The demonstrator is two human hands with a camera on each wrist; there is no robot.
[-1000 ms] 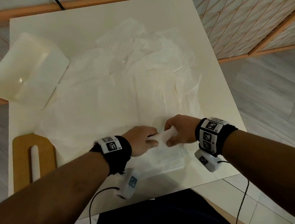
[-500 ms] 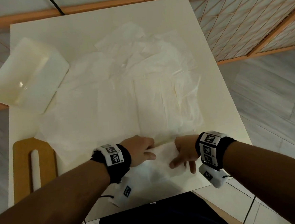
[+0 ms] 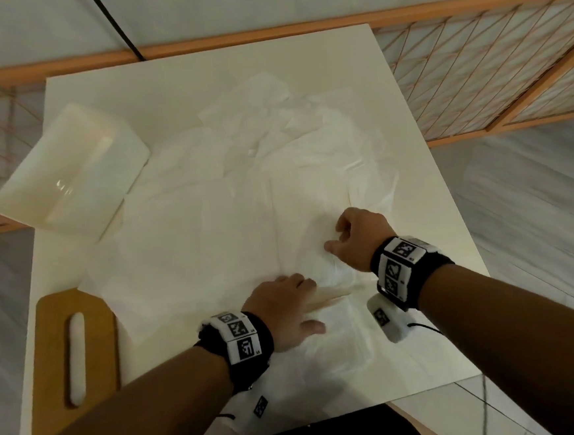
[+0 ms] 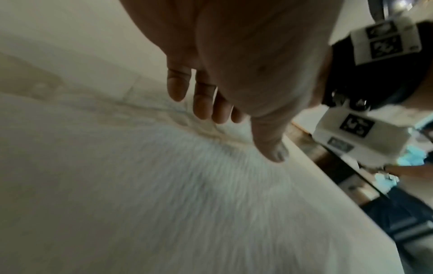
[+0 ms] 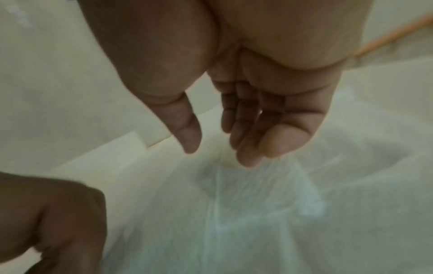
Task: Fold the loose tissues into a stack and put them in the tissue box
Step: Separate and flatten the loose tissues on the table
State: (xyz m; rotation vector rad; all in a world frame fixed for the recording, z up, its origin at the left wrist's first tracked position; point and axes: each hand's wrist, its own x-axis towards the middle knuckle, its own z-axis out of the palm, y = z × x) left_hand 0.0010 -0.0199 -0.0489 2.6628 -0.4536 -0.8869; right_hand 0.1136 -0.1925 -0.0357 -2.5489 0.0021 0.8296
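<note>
Tissues (image 3: 243, 200) lie spread in overlapping sheets across most of the desk (image 3: 173, 99), box (image 3: 69, 172) at the far left corner. Thin, limp, tear-prone; likely best taken by an edge or corner. Left hand (image 3: 282, 312) lies flat near the front edge, fingers (image 4: 203, 100) straight, holding nothing. Right hand (image 3: 362, 237) reaches farther, fingers loosely curled, no grip visible.

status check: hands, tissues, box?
Left hand flat on folded tissue. Right hand open, reaching into loose tissues. Box far left, open, no tissues visible inside. Nothing in the way.
</note>
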